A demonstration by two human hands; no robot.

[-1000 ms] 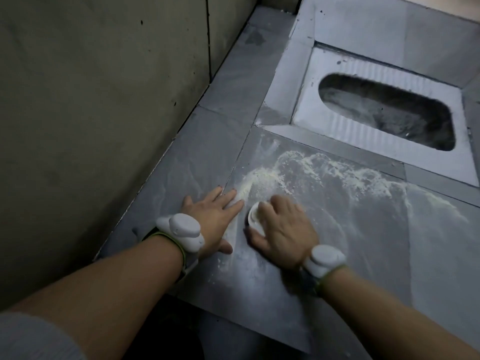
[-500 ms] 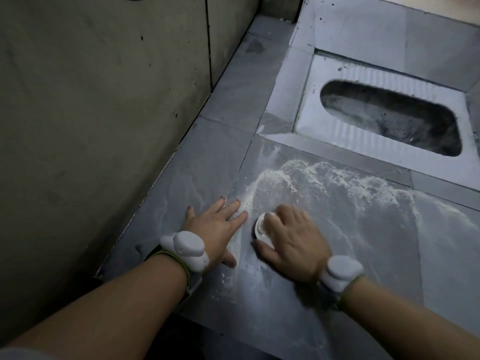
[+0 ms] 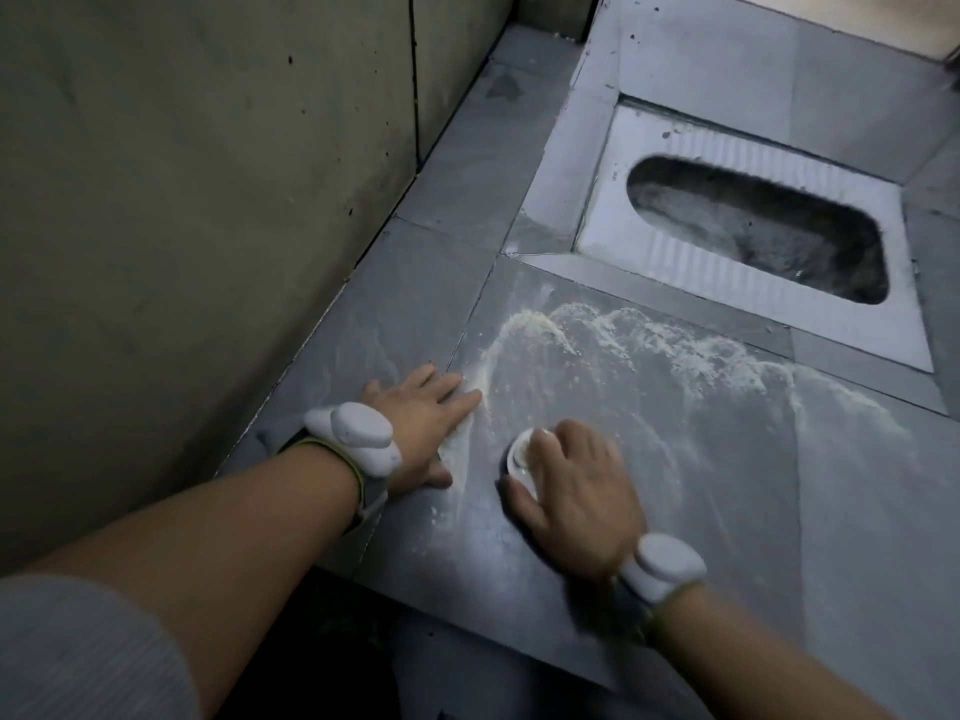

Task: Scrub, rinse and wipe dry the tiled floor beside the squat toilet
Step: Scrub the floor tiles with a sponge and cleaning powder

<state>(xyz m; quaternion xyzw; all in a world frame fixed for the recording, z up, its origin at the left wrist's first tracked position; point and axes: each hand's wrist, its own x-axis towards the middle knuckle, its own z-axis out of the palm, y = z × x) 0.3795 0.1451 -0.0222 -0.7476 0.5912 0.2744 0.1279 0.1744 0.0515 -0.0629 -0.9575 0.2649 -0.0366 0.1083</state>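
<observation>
Your right hand point(image 3: 574, 498), curled over the small round white scrubber point(image 3: 521, 456), has drawn back toward you across the grey floor tile point(image 3: 727, 459), away from the pale yellowish ridge of cleaning powder point(image 3: 524, 324) it was working against a second ago. A gap has opened between it and your left hand point(image 3: 426, 415), which had lain just beside it. Where the scrubber passed, the heaped powder near your left fingertips has thinned to a narrow curved line.
</observation>
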